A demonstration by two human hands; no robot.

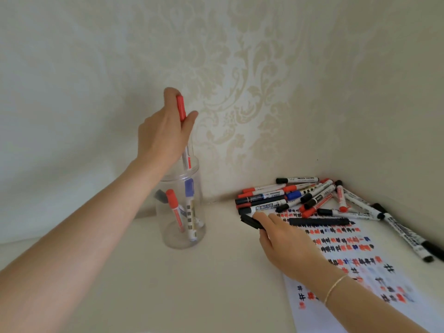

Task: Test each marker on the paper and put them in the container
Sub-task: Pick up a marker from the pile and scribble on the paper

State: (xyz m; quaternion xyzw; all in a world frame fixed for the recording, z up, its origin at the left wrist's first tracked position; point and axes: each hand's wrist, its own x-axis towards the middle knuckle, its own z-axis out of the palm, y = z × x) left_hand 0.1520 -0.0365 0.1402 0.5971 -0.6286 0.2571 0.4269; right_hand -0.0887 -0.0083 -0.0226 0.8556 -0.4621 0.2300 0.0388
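Nearest to the camera, the sheet of paper (355, 272) is seen on the right side of the table (144, 284), covered with rows of red, black and blue test marks. On its upper left part the right hand (283, 239) is laid, palm down, with a thin bracelet (335, 288) on the wrist. Its fingertips (260, 216) are closed around a black marker (252, 221), which lies almost flat and points away to the left.

Behind this hand the pile of untested markers (310, 198) is found, close to the corner of the wall (264, 80). Another dark marker (319, 221) lies across the paper, just beside the right hand.

More to the left and farther back stands the clear plastic container (183, 212), upright. A few markers are already inside it, red-capped and blue-capped. Above its mouth the left hand (165, 131) is held. A red-capped marker (183, 131) is pinched between the thumb and the fingers, cap up. Its long axis is nearly vertical, and its lower end is already inside the rim.

It is judged that only a release is needed, because the marker is directly over the opening. The left hand is clearly the nearer one to the container.
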